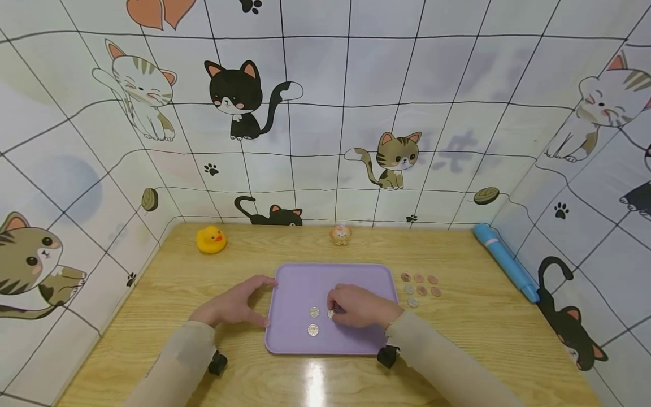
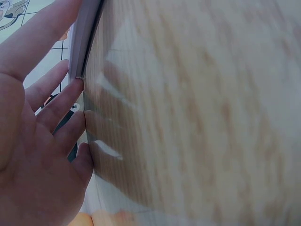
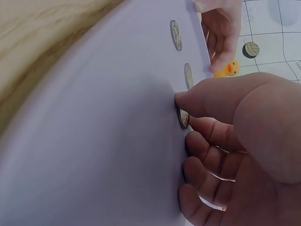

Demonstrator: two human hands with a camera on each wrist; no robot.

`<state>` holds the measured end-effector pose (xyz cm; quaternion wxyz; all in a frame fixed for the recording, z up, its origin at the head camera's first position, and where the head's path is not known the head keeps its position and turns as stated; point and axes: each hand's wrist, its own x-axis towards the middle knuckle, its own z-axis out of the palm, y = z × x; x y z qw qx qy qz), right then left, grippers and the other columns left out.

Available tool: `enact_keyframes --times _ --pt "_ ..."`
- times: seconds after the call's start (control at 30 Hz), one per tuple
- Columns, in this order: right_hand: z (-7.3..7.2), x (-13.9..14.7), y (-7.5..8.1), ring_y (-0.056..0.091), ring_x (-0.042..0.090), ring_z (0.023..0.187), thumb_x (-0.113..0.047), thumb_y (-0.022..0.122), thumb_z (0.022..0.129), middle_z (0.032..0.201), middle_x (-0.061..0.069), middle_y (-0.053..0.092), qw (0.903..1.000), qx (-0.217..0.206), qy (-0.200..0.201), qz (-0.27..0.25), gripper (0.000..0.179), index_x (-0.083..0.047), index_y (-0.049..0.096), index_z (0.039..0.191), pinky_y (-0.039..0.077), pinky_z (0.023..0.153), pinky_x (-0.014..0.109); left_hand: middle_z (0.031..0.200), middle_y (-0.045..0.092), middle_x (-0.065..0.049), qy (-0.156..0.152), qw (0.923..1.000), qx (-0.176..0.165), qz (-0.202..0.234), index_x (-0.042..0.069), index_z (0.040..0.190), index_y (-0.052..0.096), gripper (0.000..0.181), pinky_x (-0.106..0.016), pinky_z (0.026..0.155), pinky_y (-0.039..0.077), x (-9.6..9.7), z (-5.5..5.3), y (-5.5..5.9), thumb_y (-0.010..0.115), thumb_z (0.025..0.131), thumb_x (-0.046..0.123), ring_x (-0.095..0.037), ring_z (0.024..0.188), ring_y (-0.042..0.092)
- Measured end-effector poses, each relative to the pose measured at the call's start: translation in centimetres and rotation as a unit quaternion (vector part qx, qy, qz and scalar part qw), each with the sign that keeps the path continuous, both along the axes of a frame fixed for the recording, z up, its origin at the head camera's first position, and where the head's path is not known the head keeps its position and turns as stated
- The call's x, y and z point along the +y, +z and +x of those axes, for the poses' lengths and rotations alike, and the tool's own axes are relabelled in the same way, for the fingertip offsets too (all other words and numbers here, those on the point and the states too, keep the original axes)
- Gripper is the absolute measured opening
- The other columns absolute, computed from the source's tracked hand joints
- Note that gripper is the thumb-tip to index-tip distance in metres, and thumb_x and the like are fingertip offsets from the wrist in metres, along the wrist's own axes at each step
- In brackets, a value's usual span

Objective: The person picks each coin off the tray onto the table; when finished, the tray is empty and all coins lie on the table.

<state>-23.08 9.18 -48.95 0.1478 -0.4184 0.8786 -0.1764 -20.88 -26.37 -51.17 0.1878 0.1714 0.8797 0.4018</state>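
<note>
A lilac tray (image 1: 333, 277) lies on the wooden table. My left hand (image 1: 236, 305) spans its left edge, thumb and fingers spread; in the left wrist view the fingers of that hand (image 2: 51, 136) are fairly straight, some reaching the tray's side. Over the middle of the tray, my right hand (image 1: 361, 308) pinches a silver coin (image 3: 183, 118) between thumb and index finger, low against the surface. Its other fingers curl on the tray. To the left of it lie two more silver coins, an upper one (image 1: 314, 312) and a lower one (image 1: 312, 330).
Right of the tray, several copper coins (image 1: 421, 290) and two silver coins, one of them nearest the front (image 1: 412, 302), lie on the table. Behind stand a yellow rubber duck (image 1: 211, 240) and a small figurine (image 1: 341, 234). A blue marker-like stick (image 1: 506, 262) lies by the right wall.
</note>
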Motion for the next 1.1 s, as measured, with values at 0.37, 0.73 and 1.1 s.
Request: enact_keyframes --times 0.37,0.73,1.1 --pt "0.36 -0.06 0.47 0.047 0.007 0.079 -0.013 0.075 0.095 0.089 -0.002 0.056 0.9999 -0.01 -0.006 -0.008 0.009 -0.013 0.066 0.097 0.044 0.071 0.025 0.166 0.039 -0.011 -0.004 1.0 0.005 0.003 0.021 0.152 0.051 0.09 -0.067 0.126 0.017 0.07 0.25 0.23 0.096 0.075 0.032 -0.042 0.156 0.028" --pt "0.3 -0.05 0.3 0.049 0.007 0.08 -0.01 0.076 0.091 0.088 -0.004 0.057 0.9997 0.0 -0.01 -0.024 0.012 -0.012 0.065 0.094 0.045 0.074 0.025 0.166 0.039 -0.013 -0.006 0.9999 0.005 0.013 0.019 0.151 0.051 0.088 -0.069 0.125 0.016 0.18 0.35 0.56 0.096 0.076 0.027 -0.043 0.155 0.027" --pt "0.3 0.31 0.17 0.055 0.005 0.074 -0.006 0.076 0.093 0.081 -0.005 0.064 0.9959 -0.049 -0.021 -0.072 0.012 -0.013 0.066 0.093 0.049 0.068 0.022 0.167 0.037 -0.013 -0.003 0.9999 -0.002 0.011 0.02 0.151 0.051 0.089 -0.068 0.126 0.014 0.21 0.44 0.59 0.096 0.075 0.03 -0.043 0.156 0.025"
